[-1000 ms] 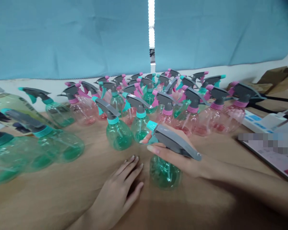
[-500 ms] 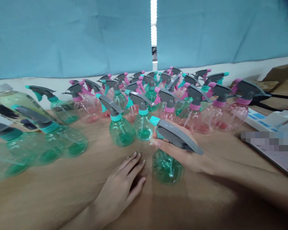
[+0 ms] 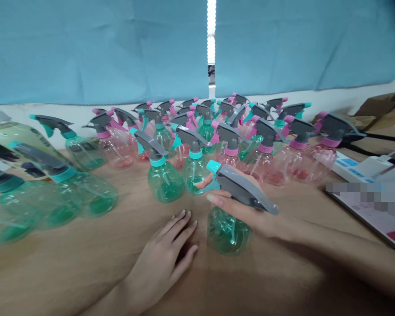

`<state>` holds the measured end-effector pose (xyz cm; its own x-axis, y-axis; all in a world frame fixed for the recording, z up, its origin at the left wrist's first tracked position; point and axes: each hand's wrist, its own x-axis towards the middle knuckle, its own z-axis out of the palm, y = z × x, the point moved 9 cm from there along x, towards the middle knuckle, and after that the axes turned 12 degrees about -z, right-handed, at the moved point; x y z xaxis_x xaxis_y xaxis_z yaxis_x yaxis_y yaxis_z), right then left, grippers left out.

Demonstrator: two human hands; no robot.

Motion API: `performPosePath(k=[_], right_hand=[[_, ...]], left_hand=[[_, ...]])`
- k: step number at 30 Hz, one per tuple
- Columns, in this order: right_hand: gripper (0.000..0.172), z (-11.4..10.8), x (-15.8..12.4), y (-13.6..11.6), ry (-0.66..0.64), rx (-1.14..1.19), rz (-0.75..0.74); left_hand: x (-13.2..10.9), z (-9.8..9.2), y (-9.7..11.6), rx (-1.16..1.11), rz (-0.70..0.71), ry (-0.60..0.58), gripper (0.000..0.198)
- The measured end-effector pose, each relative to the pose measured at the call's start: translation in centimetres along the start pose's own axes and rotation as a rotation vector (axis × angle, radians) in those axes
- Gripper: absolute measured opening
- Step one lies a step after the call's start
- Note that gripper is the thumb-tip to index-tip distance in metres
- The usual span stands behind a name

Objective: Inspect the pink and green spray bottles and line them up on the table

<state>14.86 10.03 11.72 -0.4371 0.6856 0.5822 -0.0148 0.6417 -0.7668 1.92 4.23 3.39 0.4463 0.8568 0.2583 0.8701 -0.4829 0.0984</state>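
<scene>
A green spray bottle [image 3: 229,232] with a grey head and teal nozzle stands upright on the wooden table [image 3: 125,267]. Around its neck, just below the spray head, is my right hand [image 3: 250,210]; the thumb lies along the near side and a fingertip sticks out past the nozzle side. Part of the grip is hidden behind the head. My left hand [image 3: 164,250] rests flat on the table to the left of this bottle, fingers spread, holding nothing. Just beyond the hands stand two more green spray bottles, the nearer one [image 3: 165,182] with a teal collar.
Pink and green spray bottles crowd the back, including a pink one [image 3: 322,153] at right. Several green bottles [image 3: 98,193] stand at left beside a large yellowish bottle [image 3: 23,140]. A power strip [image 3: 365,169] and a flat tablet-like object [image 3: 375,224] lie at right.
A finger of my right hand has stretched out past the nozzle side, and the thumb has shifted slightly. The bottle and my left hand stay nearly where they were.
</scene>
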Motion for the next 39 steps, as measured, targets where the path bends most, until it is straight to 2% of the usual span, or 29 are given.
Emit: performPosePath(k=[6, 14, 39], right_hand=[[0.014, 0.28, 0.10, 0.02, -0.026, 0.046, 0.002], [0.015, -0.06, -0.05, -0.21, 0.017, 0.021, 0.004], [0.017, -0.08, -0.15, -0.15, 0.041, 0.054, 0.014]], left_hand=[[-0.08, 0.10, -0.02, -0.008, 0.001, 0.004, 0.038], [0.00, 0.25, 0.02, -0.006, -0.016, -0.037, 0.037], [-0.08, 0.25, -0.03, -0.021, -0.015, -0.022, 0.037]])
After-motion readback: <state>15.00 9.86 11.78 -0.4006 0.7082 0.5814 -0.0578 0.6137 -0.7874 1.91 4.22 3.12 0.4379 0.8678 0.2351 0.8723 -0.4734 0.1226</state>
